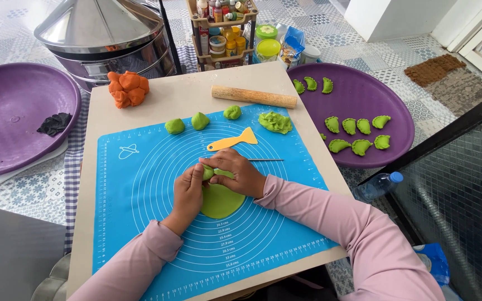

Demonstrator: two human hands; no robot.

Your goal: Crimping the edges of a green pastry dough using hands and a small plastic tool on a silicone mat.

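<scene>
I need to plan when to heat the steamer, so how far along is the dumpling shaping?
Done: about ten folded green dumplings lie on the right purple round tray. In hand: the left hand and right hand pinch a green dough piece over a flat green dough disc. Left: three green dough balls, a rough green dough lump and an untouched orange dough lump.

I see open mat (140,223) on the near left, scraper (233,140), dough balls (199,120), rolling pin (254,96) barring the far side.
</scene>
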